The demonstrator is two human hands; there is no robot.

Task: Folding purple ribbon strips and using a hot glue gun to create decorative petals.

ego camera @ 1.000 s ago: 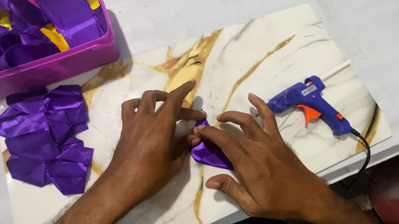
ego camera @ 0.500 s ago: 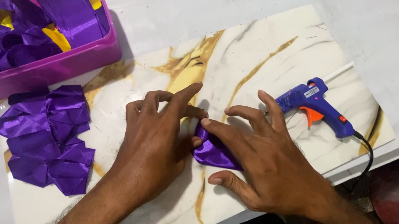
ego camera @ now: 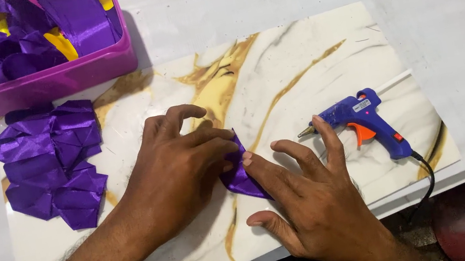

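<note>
While both hands lie flat on the marble-patterned board point(ego camera: 307, 47), the left hand point(ego camera: 179, 168) and right hand point(ego camera: 316, 205) press with fingers extended, clenching nothing, a folded purple ribbon piece point(ego camera: 239, 177) between them; a blue glue gun point(ego camera: 364, 120) rests near the right hand.

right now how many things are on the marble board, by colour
purple: 2, the folded ribbon pile and the ribbon piece pressed under the left hand and right hand
blue: 1, the glue gun
total: 3
</note>
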